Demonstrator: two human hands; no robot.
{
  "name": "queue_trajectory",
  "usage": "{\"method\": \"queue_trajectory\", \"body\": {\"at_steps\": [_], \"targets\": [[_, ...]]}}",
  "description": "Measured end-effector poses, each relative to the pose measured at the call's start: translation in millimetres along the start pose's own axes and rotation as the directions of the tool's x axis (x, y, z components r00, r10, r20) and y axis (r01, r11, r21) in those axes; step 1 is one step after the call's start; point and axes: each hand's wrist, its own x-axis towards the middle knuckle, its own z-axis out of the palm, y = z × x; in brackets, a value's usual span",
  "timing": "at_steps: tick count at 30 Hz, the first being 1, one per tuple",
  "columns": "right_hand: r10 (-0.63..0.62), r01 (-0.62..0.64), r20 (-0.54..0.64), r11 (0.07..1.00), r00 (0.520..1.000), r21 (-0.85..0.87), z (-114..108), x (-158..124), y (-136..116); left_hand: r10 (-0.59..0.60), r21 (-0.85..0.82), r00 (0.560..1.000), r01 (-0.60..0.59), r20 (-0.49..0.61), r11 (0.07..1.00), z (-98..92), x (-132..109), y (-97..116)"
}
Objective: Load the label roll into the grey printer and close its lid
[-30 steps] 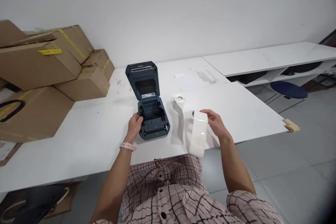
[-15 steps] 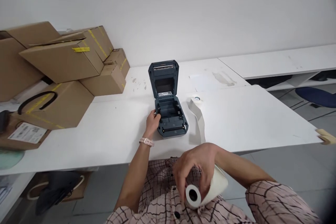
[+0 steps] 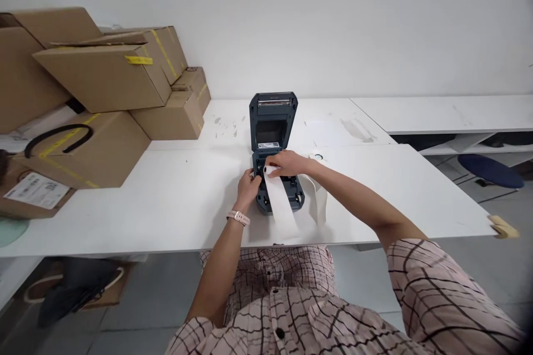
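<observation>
A dark label printer point(image 3: 272, 101) stands on the white table with its lid raised. My right hand point(image 3: 287, 163) grips a white label roll point(image 3: 270, 170) inside the printer's open bay. From the roll a loose paper strip point(image 3: 283, 211) hangs over the printer's front edge toward me. At the printer's left side, my left hand point(image 3: 249, 186) is closed on the edge of the base, thumb inside. To the right of the printer lies a curled strip of label backing point(image 3: 320, 199), running back to a small roll point(image 3: 315, 157) partly behind my right forearm.
Cardboard boxes point(image 3: 104, 77) are piled on the left, with a black cable loop point(image 3: 58, 141) on one. A thin white sheet point(image 3: 327, 132) lies behind the printer. Beyond the table's right end stands a blue stool point(image 3: 490, 171). A tan block point(image 3: 503, 226) sits at the right corner.
My right hand has carried the label roll from near my chest forward into the printer, its paper strip trailing. My left hand has stayed at the printer's left side.
</observation>
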Motion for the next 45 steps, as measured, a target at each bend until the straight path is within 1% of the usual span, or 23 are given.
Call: {"method": "queue_trajectory", "body": {"at_steps": [2,4,6,8,9,11,14,16,18,21,24,27,29,32,37,39,40,41,42,43,44,45], "targets": [[0.001,0.002,0.037,0.997,0.999,-0.077,16.1,11.4,1.1,-0.016,-0.013,1.0,0.016,-0.006,1.0,0.6,0.0,-0.8],[-0.008,0.014,0.058,0.995,0.998,-0.102,28.0,17.7,2.5,-0.033,-0.025,0.999,0.033,-0.018,0.999,0.9,-0.3,-1.6],[-0.009,0.017,0.065,0.993,0.998,-0.114,34.4,19.3,3.8,-0.049,-0.045,0.998,0.047,-0.038,0.998,1.2,-1.2,-2.0],[-0.018,0.023,0.04,0.993,0.999,-0.117,37.0,15.6,4.2,-0.064,-0.08,0.996,0.06,-0.054,0.995,1.7,-2.4,-1.4],[-0.029,0.03,0.009,0.994,1.0,-0.108,38.1,11.1,3.7,-0.073,-0.106,0.996,0.067,-0.055,0.992,2.1,-3.2,-0.7],[-0.061,0.056,-0.096,0.997,0.993,-0.051,41.6,-3.4,0.9,-0.089,-0.168,0.995,0.082,-0.037,0.982,3.0,-4.6,1.5],[-0.103,0.133,-0.266,0.986,0.958,0.096,53.8,-35.3,-7.8,-0.114,-0.26,0.993,0.121,0.042,0.958,4.1,-6.1,5.7],[-0.101,0.162,-0.337,0.974,0.936,0.158,65.5,-56.1,-16.1,-0.143,-0.312,0.985,0.165,0.092,0.936,4.6,-6.1,7.8],[-0.065,0.149,-0.401,0.972,0.914,0.181,77.4,-71.2,-25.1,-0.172,-0.352,0.978,0.203,0.119,0.914,5.3,-5.2,8.4],[-0.005,0.109,-0.501,0.978,0.866,0.178,90.9,-80.9,-37.1,-0.186,-0.391,0.975,0.221,0.125,0.894,6.8,-3.1,5.8],[0.012,0.084,-0.559,0.986,0.829,0.146,98.0,-83.0,-45.0,-0.186,-0.4,0.973,0.225,0.135,0.889,8.0,-1.3,1.3],[0.011,0.09,-0.586,0.986,0.81,0.142,101.5,-86.5,-49.1,-0.179,-0.413,0.972,0.227,0.152,0.882,8.4,-0.9,-0.9],[0.013,0.097,-0.59,0.983,0.807,0.154,102.8,-90.3,-50.3,-0.178,-0.424,0.973,0.226,0.149,0.877,8.1,-1.4,-0.1],[0.02,0.098,-0.582,0.98,0.813,0.172,103.9,-94.8,-51.2,-0.189,-0.427,0.973,0.227,0.131,0.875,7.7,-2.7,2.7],[0.035,0.093,-0.549,0.975,0.835,0.203,106.4,-100.6,-55.5,-0.187,-0.423,0.973,0.228,0.136,0.877,7.2,-3.4,3.5],[0.042,0.104,-0.523,0.964,0.852,0.246,102.6,-105.1,-55.4,-0.178,-0.416,0.974,0.22,0.138,0.882,6.8,-3.0,2.9],[0.036,0.128,-0.508,0.95,0.861,0.285,97.3,-107.0,-53.2,-0.173,-0.415,0.975,0.216,0.139,0.884,6.5,-2.7,3.1],[0.042,0.158,-0.511,0.927,0.859,0.341,88.9,-107.4,-48.8,-0.172,-0.413,0.975,0.217,0.143,0.885,6.1,-2.6,3.6],[0.074,0.184,-0.541,0.895,0.838,0.407,77.4,-105.6,-41.9,-0.173,-0.408,0.973,0.22,0.149,0.886,5.6,-2.7,4.6],[0.136,0.206,-0.589,0.855,0.796,0.476,62.8,-100.5,-32.3,-0.178,-0.4,0.972,0.226,0.154,0.888,5.0,-3.2,5.9],[0.237,0.226,-0.644,0.803,0.728,0.551,45.8,-91.5,-20.2,-0.185,-0.389,0.97,0.234,0.159,0.891,4.5,-4.1,7.3],[0.357,0.231,-0.695,0.766,0.624,0.6,27.5,-78.6,-6.2,-0.193,-0.377,0.968,0.242,0.162,0.894,3.9,-5.8,8.5]]}}
